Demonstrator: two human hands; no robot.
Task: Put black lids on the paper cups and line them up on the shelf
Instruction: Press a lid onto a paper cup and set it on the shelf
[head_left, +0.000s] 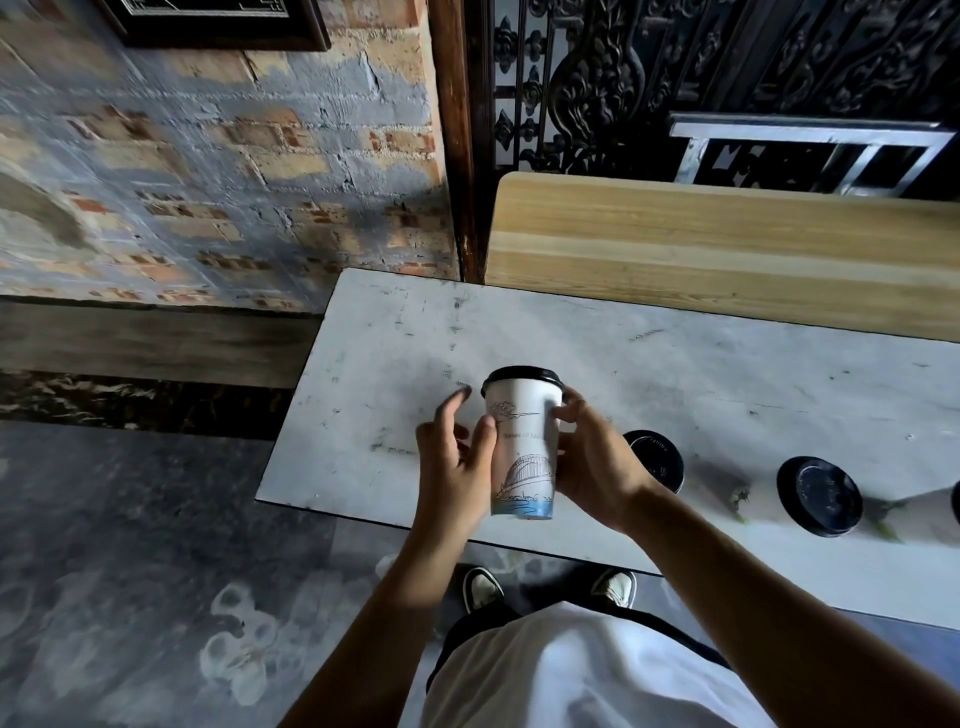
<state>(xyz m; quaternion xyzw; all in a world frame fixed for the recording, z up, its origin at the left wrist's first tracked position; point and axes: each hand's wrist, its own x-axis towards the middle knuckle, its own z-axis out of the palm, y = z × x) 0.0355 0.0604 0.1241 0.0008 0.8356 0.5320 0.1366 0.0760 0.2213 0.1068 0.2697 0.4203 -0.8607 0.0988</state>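
Head view looks down on a rough brick wall (218, 171) with worn grey plaster, far beyond the left hand, and a dark carved wooden screen (675, 78) beyond the right hand. Below both forearms lies a mottled grey stone floor (130, 571). Ahead of the hands sits a pale wooden shelf board (727, 249), and directly under them a scuffed white rectangular tabletop (649, 374), whose near edge crosses beneath the wrists.

Between the two hands is a white paper cup printed with a line drawing of an arched bridge (524, 452), capped with a round black plastic lid (522, 376). It stands roughly upright; whether its base touches the tabletop or is lifted just off it I cannot tell. The right hand (592, 462) wraps the cup's right side, fingers curled around the wall and thumb near the upper part, gripping it. The left hand (457, 457) is beside the cup's left side, thumb touching the wall while the fingers are spread loosely and apart from it.

Just behind the right hand's knuckles stands a second lidded cup (657, 460), partly hidden. Further out to the right of that hand stands a third lidded cup (820, 496).
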